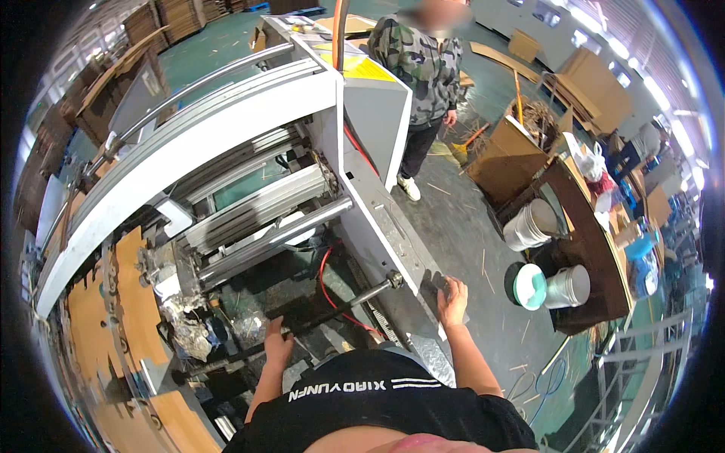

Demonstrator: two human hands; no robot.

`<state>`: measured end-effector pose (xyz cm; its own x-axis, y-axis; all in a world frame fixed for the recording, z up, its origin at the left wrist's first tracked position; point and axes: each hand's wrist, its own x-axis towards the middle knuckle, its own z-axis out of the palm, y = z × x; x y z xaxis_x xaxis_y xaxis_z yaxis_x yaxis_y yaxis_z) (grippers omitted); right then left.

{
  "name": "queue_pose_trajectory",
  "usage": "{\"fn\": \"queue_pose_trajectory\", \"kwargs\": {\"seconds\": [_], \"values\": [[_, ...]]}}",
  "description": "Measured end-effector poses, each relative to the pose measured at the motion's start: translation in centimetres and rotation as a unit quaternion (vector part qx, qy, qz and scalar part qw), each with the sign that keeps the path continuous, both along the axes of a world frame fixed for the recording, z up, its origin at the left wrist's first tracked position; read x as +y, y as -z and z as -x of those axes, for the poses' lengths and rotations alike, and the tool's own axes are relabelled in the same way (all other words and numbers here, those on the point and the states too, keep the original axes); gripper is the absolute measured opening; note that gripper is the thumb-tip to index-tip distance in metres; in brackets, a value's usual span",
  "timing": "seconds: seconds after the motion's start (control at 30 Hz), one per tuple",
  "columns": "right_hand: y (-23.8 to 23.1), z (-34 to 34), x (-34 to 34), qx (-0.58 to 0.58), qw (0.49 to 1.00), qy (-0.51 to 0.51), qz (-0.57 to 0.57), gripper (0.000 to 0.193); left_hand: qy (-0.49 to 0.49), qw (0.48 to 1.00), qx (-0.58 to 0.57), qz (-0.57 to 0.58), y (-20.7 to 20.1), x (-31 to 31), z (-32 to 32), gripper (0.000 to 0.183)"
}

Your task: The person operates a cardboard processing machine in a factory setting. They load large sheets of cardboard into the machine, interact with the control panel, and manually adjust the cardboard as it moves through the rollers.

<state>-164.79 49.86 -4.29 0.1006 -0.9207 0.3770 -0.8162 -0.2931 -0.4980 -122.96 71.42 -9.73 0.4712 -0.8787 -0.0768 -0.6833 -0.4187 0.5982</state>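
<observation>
The left hand (279, 347) and right hand (453, 302) are being held apart. Ahead of the torso, a dark cylindrical shaft (365, 297) is being partly covered by the left hand; whether it is being gripped cannot be told. The right hand is being held at the near end of a grey metal side panel (396, 226); contact cannot be confirmed. Beyond a smooth metal roller (302, 229), machinery is being partly hidden by a white beam (279, 102). A person (423, 72) is being cut off by the upper edge.

A person (419, 72) in a camouflage jacket stands on the green floor (472, 249). Near a broom (461, 151), a cardboard box (504, 160) holds brown scraps (538, 121). Two white buckets (525, 230) and a teal-and-white container (529, 287) stand near a brown surface (600, 268).
</observation>
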Motion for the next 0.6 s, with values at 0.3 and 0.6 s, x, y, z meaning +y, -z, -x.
{"fn": "queue_pose_trajectory", "kwargs": {"seconds": [0.3,0.6], "values": [[4.7,1.8,-2.7,0.062,0.994,-0.029,-0.081,0.046,-0.105,0.966,-0.126,-0.2,1.6,0.7,7.1,0.078],[3.7,2.4,-2.9,0.021,0.99,-0.042,-0.131,0.042,-0.138,0.957,-0.166,-0.193,2.6,1.8,9.7,0.079]]}}
